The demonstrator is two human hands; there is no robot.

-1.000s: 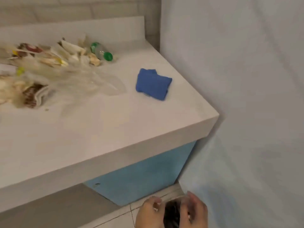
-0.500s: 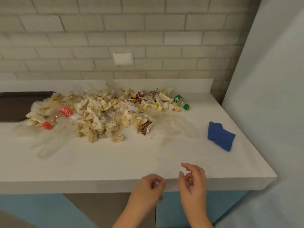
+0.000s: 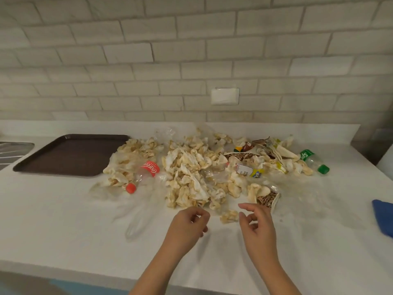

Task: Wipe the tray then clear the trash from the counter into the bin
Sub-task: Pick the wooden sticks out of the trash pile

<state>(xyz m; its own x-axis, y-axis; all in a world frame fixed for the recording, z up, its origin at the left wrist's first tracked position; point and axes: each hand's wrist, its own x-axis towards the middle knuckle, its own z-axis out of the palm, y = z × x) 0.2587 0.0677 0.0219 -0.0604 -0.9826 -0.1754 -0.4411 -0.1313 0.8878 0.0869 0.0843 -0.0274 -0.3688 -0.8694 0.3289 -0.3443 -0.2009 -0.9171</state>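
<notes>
A wide heap of crumpled stained napkins [image 3: 191, 171] covers the middle of the white counter [image 3: 63, 226], mixed with clear plastic wrap, paper cups and wrappers. A clear bottle with a red label and red cap [image 3: 142, 173] lies at the heap's left; a bottle with a green cap [image 3: 314, 161] lies at its right. The dark brown tray [image 3: 68, 155] sits bare at the back left. My left hand [image 3: 187, 225] and right hand [image 3: 256, 224] hover just short of the heap, fingers loosely curled, holding nothing. A single crumpled napkin [image 3: 229, 216] lies between them.
A blue cloth [image 3: 383, 217] lies at the right edge of the view. A steel sink drainer [image 3: 10, 150] shows at the far left beside the tray. A tiled wall with a white wall plate [image 3: 225, 96] backs the counter. No bin is in view.
The view swung up from the floor beside the counter to the heap. Both hands rose from below the counter edge and now hover over the counter near the napkins.
</notes>
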